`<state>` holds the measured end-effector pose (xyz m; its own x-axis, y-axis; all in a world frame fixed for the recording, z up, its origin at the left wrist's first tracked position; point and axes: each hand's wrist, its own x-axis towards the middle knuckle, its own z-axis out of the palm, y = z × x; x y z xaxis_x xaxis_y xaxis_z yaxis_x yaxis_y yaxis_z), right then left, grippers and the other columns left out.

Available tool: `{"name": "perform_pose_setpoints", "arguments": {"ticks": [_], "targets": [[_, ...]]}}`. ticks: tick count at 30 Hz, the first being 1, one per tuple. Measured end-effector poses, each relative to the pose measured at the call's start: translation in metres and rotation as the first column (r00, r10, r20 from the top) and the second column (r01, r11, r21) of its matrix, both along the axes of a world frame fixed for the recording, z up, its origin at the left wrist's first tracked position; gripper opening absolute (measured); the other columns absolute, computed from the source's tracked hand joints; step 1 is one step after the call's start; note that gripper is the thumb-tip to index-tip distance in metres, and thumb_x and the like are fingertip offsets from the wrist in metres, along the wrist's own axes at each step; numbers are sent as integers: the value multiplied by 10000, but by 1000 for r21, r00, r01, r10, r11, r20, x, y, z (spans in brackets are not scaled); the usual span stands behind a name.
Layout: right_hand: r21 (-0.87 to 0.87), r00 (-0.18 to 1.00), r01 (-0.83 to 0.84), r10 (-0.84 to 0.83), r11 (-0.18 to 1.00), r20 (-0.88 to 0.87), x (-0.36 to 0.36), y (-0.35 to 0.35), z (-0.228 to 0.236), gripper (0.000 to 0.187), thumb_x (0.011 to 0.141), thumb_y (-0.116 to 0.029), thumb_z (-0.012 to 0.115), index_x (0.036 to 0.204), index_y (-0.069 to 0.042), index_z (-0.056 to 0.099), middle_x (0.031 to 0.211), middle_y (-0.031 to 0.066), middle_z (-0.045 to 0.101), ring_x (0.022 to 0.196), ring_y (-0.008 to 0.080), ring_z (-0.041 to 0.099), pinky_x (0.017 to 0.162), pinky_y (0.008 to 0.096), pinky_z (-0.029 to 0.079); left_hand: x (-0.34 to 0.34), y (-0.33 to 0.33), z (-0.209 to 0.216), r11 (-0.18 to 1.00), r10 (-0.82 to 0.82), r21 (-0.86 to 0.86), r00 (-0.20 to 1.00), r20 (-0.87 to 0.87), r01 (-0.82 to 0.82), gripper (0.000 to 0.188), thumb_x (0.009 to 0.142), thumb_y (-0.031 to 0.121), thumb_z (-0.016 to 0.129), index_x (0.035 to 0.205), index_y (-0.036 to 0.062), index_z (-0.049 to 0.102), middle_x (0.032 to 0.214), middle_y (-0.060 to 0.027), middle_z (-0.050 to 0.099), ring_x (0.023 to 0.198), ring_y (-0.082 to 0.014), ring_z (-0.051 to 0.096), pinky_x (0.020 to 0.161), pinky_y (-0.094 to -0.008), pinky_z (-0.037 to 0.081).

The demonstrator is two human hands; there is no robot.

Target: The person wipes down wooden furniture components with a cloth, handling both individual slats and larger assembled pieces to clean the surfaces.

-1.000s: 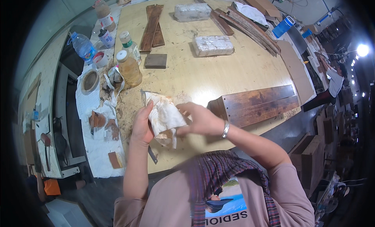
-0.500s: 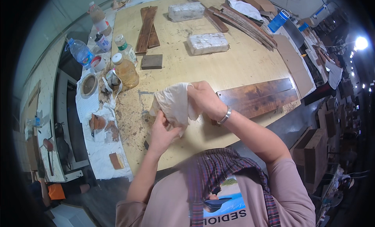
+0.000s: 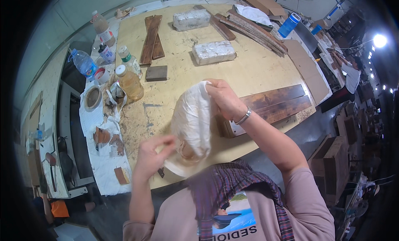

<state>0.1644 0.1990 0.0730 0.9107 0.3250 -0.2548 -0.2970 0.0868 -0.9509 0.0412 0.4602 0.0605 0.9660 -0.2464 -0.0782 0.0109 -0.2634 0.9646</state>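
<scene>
I see the right hand (image 3: 226, 100) clamped on the top of a white cloth (image 3: 192, 114), which hangs over the worktop's (image 3: 253, 66) near side. The left hand (image 3: 153, 157) blurs by the cloth's lower left; I can't tell whether it grips. A brown wooden piece (image 3: 270, 107) lies rightward.

The desk (image 3: 257, 70) is bright. A white lamp (image 3: 379, 41) glares far to the desk's right, where it is dark. Over the desk's near left side, the left grip (image 3: 164, 148) is blurry. Around the desk, lines bend and corners go black.
</scene>
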Motion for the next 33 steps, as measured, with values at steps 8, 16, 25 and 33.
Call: {"name": "perform_pose_setpoints", "arguments": {"ticks": [8, 16, 25, 33], "targets": [[83, 990, -60, 70, 995, -120, -9, 9, 19, 186, 956, -118, 517, 1036, -15, 649, 957, 41, 682, 842, 94, 637, 703, 236, 518, 46, -30, -23, 973, 89, 137, 845, 527, -188, 282, 763, -25, 731, 1044, -26, 705, 1070, -148, 701, 1004, -260, 666, 887, -327, 509], [89, 994, -41, 50, 995, -100, 0, -10, 32, 104, 884, -64, 573, 798, -44, 628, 776, 7, 635, 662, 76, 580, 614, 227, 486, 46, -1, -43, 853, 237, -474, 971, -16, -216, 131, 968, 63, 577, 980, -23, 675, 910, -10, 673, 842, -65, 584, 785, -223, 450], [-451, 700, -318, 528, 834, 481, 4, 33, 25, 716, 743, -201, 780, 1393, -46, 523, 1370, 162, 562, 1294, 243, 493, 1109, 381, 360, 60, 0, -23, 795, -122, -606, 984, -130, 18, 114, 997, 94, 548, 974, 6, 616, 886, 11, 613, 799, -51, 542, 720, -205, 433], [-332, 736, -643, 677, 690, -17, -3, 50, 0, 134, 768, -101, 772, 803, 7, 700, 687, 2, 665, 622, 68, 608, 592, 237, 498, 79, 24, -13, 900, -320, -358, 934, -157, 248, 145, 923, 156, 671, 917, 12, 655, 792, 11, 623, 704, -75, 543, 672, -215, 427]]}}
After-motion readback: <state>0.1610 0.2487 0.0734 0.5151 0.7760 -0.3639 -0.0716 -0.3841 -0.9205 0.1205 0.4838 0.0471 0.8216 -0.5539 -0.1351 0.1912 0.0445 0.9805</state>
